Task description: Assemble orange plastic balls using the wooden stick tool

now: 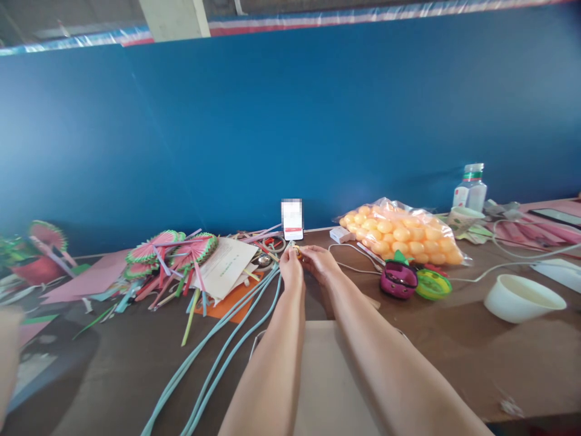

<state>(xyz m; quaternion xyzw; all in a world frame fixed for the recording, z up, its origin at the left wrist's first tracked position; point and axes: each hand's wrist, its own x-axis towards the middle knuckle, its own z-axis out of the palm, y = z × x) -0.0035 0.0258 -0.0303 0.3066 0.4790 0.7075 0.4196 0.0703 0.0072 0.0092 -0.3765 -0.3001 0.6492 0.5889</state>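
Note:
My left hand (291, 267) and my right hand (320, 264) meet over the middle of the table, fingers closed in a pinch. Between their fingertips is a small gold-coloured piece (298, 252), too small to make out fully. Several light-blue cords (236, 312) run from the near edge up beside my left hand; whether it grips one of them I cannot tell. Just beyond my fingers a phone (292, 217) leans upright against the blue panel. Under my forearms lies a beige board or sheet (333, 363).
Paper fans (154, 251), printed paper (224, 266) and coloured strips are heaped at left. To the right lie a bag of orange balls (399, 233), a purple pouch (398, 280), a white bowl (521, 300) and bottles (472, 188). A blue panel (290, 121) closes off the back.

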